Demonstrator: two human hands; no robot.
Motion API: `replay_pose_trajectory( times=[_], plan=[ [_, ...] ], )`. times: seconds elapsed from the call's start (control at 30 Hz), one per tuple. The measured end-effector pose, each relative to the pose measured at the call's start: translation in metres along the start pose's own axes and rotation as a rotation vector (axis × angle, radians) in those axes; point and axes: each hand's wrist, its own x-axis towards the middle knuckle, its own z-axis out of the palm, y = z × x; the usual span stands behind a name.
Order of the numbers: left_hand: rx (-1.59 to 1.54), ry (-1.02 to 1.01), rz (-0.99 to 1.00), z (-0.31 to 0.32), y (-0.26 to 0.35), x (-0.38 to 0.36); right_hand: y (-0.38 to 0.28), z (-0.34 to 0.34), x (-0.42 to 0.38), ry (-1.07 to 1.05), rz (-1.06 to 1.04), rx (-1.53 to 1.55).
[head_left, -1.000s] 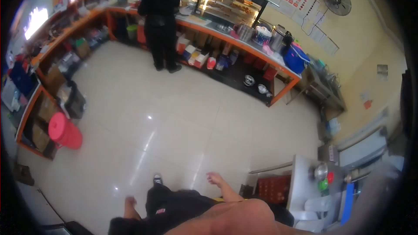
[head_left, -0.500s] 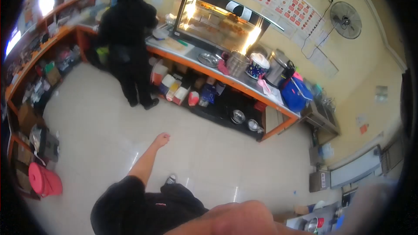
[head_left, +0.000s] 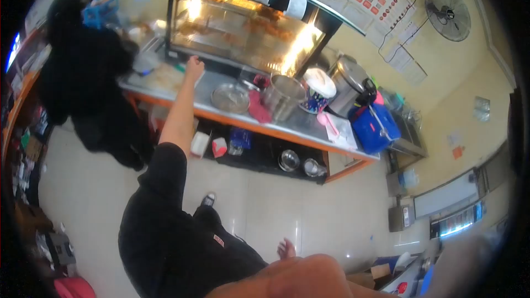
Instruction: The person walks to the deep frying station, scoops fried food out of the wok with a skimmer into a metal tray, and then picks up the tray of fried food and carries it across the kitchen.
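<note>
My left hand (head_left: 194, 70) is stretched out over the counter (head_left: 207, 91), at the lower left corner of the lit glass food warmer (head_left: 243, 36). Its fingers look curled closed; whether something small is in them is hidden. Close beside it lie a green-handled item (head_left: 180, 68) and a pale board (head_left: 163, 77). A round metal tray (head_left: 230, 98) sits to its right. Low in the view, my right hand (head_left: 286, 249) hangs above the floor with its fingers apart, holding nothing.
A co-worker in black (head_left: 91, 72) stands at the counter on the left. Along the counter to the right are a steel pot (head_left: 283, 96), a pink cloth (head_left: 258, 106), a patterned tub (head_left: 319, 91) and a blue bag (head_left: 375, 127). Metal bowls (head_left: 289, 160) sit on the shelf below.
I have come closer to the counter. My left hand has risen from over the floor to the counter by the warmer. My right hand has come into view.
</note>
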Motion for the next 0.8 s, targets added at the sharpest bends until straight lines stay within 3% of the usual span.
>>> replay_pose_trajectory(
  times=[0.07,0.13,0.17,0.23,0.3,0.33,0.37,0.43,0.47,0.53,0.63,0.8],
  plan=[
    [0.032,0.005,0.005,0.027,0.000,0.071,0.082,-0.059,0.066,-0.117,0.164,0.498],
    [0.030,-0.015,-0.059,0.045,0.005,0.125,0.104,-0.065,0.058,0.122,0.314,0.213],
    [0.013,0.004,-0.064,0.061,-0.007,0.156,0.138,-0.086,0.095,0.090,0.349,-0.037],
    [0.042,0.067,-0.060,0.079,-0.015,0.181,0.141,-0.088,0.094,-0.254,-0.091,-1.388],
    [0.128,0.157,-0.032,0.086,0.007,0.187,0.126,-0.077,0.102,-0.239,-0.158,-1.428],
    [0.002,0.247,0.073,0.131,-0.074,0.231,0.117,-0.069,0.108,-0.232,-0.194,-1.447],
    [0.005,0.215,0.067,0.136,-0.072,0.233,0.113,-0.064,0.113,-0.228,-0.227,-1.464],
    [0.018,0.148,0.057,0.138,-0.054,0.221,0.091,-0.039,0.129,-0.126,0.025,-1.082],
    [0.137,0.229,0.130,0.153,-0.069,0.223,0.051,0.002,0.114,-0.010,0.204,-0.683],
    [0.098,0.246,0.120,0.154,-0.058,0.214,-0.014,0.063,0.093,0.146,0.338,-0.334],
    [0.021,0.306,0.112,0.152,-0.052,0.211,-0.087,0.135,0.073,0.210,0.313,-0.296],
    [-0.200,0.246,-0.046,0.142,-0.064,0.225,-0.108,0.156,0.105,0.105,0.219,-0.350]
  ],
)
